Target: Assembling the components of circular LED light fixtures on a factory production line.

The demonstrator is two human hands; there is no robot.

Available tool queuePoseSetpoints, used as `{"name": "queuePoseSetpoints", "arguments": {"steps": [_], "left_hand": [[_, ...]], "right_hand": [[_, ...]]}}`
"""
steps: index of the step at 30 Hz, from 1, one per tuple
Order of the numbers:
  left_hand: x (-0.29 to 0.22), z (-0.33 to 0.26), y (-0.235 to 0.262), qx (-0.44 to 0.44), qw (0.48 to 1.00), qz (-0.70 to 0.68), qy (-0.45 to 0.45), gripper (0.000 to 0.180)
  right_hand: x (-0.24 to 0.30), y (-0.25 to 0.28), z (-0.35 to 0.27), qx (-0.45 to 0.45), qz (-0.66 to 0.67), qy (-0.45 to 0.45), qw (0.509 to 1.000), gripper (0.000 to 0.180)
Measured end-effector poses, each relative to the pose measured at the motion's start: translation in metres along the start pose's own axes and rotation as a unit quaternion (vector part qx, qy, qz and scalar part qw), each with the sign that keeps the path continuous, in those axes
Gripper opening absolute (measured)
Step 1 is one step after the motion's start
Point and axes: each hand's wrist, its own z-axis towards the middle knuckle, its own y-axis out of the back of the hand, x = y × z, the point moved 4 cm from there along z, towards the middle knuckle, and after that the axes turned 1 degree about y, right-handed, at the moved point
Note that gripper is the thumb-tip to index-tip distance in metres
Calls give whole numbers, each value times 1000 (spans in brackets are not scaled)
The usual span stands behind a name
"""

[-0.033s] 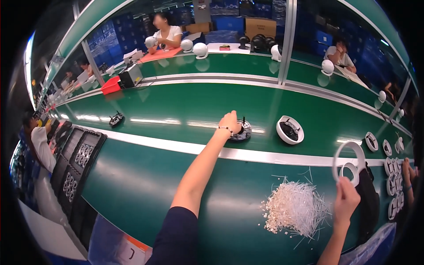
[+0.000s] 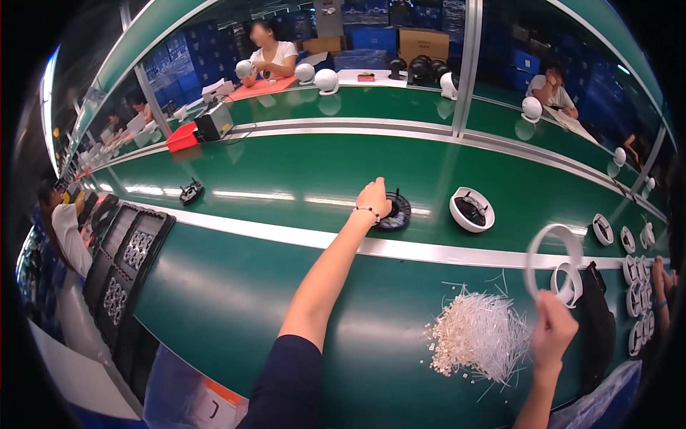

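My left hand (image 2: 373, 200) reaches across the green belt, its fingers closed at the left edge of a round black part (image 2: 402, 220) with a short upright post. The hand hides some of that part. In my right hand (image 2: 555, 327) a thin white ring (image 2: 531, 268), blurred by motion, is held up by its lower edge. A smaller white ring-shaped piece (image 2: 573, 286) lies on the bench behind it. Left of my right hand a pile of clear thin strips (image 2: 493, 339) lies against many small cream-coloured pieces (image 2: 450, 334).
A white bowl-shaped housing (image 2: 477, 227) with a black part inside sits on the belt (image 2: 286, 171). Another black part (image 2: 191, 191) is farther left. Black trays (image 2: 118, 264) stand at the left, more white housings (image 2: 634, 300) at the right. Co-workers sit beyond the frame posts.
My right hand has moved the white ring slightly to the left. My left hand stays at the black part, which looks slightly turned. The whole view has shifted a little.
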Motion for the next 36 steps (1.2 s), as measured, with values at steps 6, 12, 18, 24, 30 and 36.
{"name": "queuePoseSetpoints", "arguments": {"steps": [6,12,18,24,30,36], "left_hand": [[6,-35,24,-38,994,-102,-27,32],[54,-88,81,-113,960,-254,36,34],[64,-187,108,-81,984,-157,2,27],[62,-233,112,-105,901,-416,61,30],[44,-243,121,-103,847,-520,35,32],[38,-251,114,-86,816,-570,41,36]], "right_hand": [[97,-32,-31,163,207,119,957,25],[137,-62,-56,245,294,219,897,46],[137,-101,-66,329,253,230,880,41],[159,-81,-55,267,205,163,927,61],[183,-94,-81,453,143,104,874,106],[167,-90,-58,357,167,31,919,101]]}}
